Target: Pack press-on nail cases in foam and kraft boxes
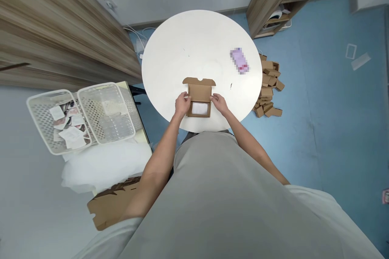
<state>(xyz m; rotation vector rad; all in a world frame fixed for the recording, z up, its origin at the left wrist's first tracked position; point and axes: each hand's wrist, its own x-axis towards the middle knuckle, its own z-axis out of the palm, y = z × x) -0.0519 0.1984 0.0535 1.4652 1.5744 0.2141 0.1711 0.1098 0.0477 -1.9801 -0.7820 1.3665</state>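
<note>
A small brown cardboard box point(199, 92) stands open near the front edge of the round white table point(188, 48), its lid flap tilted back. A white pad point(199, 108) lies inside it. My left hand point(182, 104) grips the box's left side with curled fingers. My right hand point(219, 103) holds the right side the same way.
A blurred purple object point(239, 60) lies on the table's right part. Folded cardboard boxes point(268, 89) are heaped on the blue floor right of the table. Two white mesh baskets point(82, 115) with paper packets, white wadding point(103, 166) and flat cardboard point(111, 206) sit at my left.
</note>
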